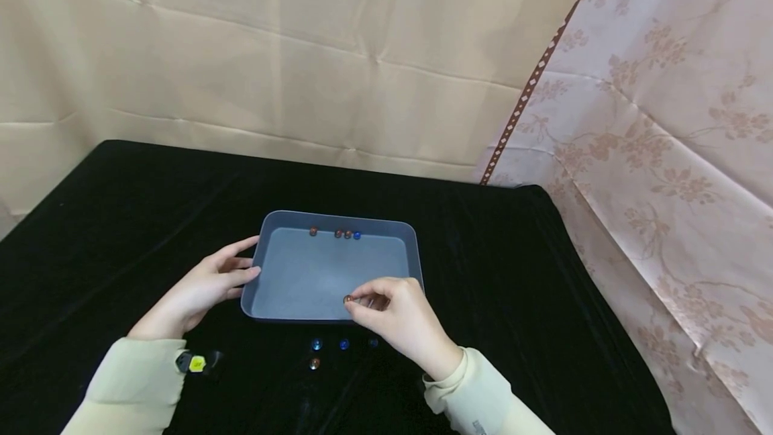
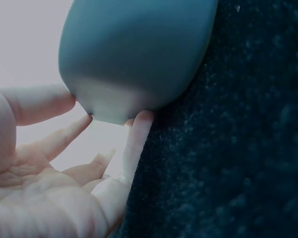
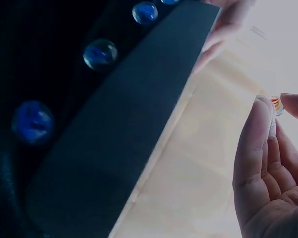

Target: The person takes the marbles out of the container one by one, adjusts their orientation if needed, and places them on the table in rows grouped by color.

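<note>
My right hand [image 1: 401, 314] pinches an orange-swirled glass marble [image 1: 347, 299] between thumb and fingertips, above the near part of a blue-grey rectangular tray [image 1: 419, 257]. The right wrist view shows the red and yellow streaks of this marble [image 3: 276, 105]. At the tray's left side, my left hand [image 1: 208, 284] touches the outer wall with spread fingertips, as the left wrist view also shows on the tray wall [image 2: 134, 54]. Along the tray's far inner edge lie three brown marbles [image 1: 313, 231] and one blue marble [image 1: 357, 235].
In front of the tray, three blue marbles [image 1: 344, 344] and a brownish marble [image 1: 315, 364] lie on the black cloth [image 1: 513, 301] covering the table. A beige curtain [image 1: 241, 66] hangs behind, and a flowered curtain [image 1: 664, 153] at the right.
</note>
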